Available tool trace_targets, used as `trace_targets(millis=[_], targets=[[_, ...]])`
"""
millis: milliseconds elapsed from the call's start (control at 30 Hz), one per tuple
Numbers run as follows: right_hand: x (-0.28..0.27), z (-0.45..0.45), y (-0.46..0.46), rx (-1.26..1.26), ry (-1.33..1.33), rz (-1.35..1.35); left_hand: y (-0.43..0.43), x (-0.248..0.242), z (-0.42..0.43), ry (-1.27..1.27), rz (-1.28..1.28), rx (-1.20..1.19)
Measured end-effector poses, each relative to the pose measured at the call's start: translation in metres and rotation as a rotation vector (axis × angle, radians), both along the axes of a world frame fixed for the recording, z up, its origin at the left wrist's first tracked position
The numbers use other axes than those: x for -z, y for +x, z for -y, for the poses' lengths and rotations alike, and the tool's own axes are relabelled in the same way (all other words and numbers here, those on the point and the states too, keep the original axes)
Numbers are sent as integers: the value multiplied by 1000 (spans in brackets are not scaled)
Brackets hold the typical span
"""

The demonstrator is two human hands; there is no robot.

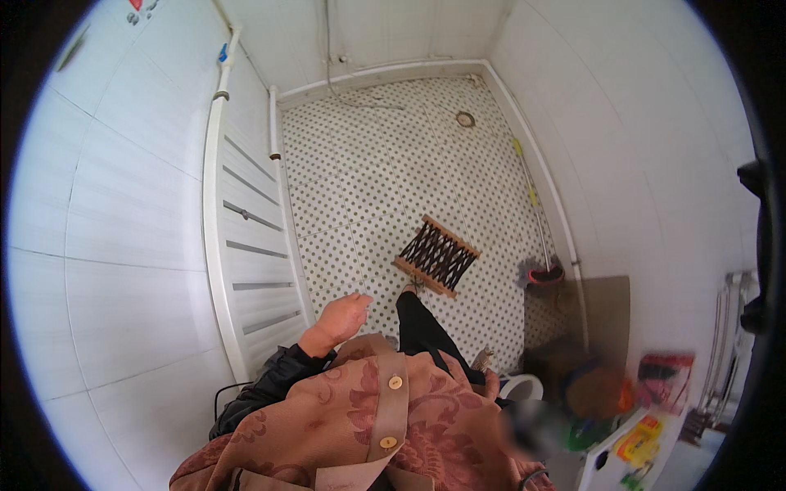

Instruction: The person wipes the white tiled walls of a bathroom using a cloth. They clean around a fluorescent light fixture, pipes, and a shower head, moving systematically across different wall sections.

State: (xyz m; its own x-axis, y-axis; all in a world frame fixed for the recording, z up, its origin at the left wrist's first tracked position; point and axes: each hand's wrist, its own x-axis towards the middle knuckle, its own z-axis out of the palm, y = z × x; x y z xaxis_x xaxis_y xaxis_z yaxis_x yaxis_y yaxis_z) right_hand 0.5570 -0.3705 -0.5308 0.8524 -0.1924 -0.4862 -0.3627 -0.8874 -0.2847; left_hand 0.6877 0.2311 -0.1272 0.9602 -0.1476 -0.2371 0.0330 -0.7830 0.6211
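Note:
My left hand [344,316] hangs in front of the flowered coat, over the tiled floor. Its fingers are loosely curled and nothing shows in them. Only a bit of my right hand [492,384] shows at the coat's right side; the rest is hidden, so what it may hold cannot be seen. On the dotted floor ahead sits a small folding stool [438,255] with wooden rails and dark crisscrossed webbing. One foot [410,288] is right by its near rail; whether they touch is unclear.
A white towel radiator [216,239] runs along the left wall. A long-handled broom [544,275] leans along the right wall. Behind the stool lie a round floor drain [465,119] and a hose [368,107]. At lower right are a white bucket [531,386] and yellow packets [638,440].

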Motion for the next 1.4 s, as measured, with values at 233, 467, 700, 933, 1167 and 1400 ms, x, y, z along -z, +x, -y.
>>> trace_targets(millis=[233, 467, 700, 933, 1167, 1400], targets=[[-99, -61, 182, -13, 133, -214, 87, -1, -25, 24, -25, -19], [-201, -162, 322, -291, 131, -289, 157, -23, -57, 55, 111, -113], [-227, -243, 384, -337, 71, -356, 190, -28, -123, 1, 5, -137], [-239, -304, 416, -398, -122, -404, 211, -19, -176, 13, 13, -117], [-251, -322, 440, -424, 63, -283, 229, -8, -198, 25, -102, -158], [-228, -313, 473, -393, 141, -378, 264, -5, -209, 34, -132, -152]])
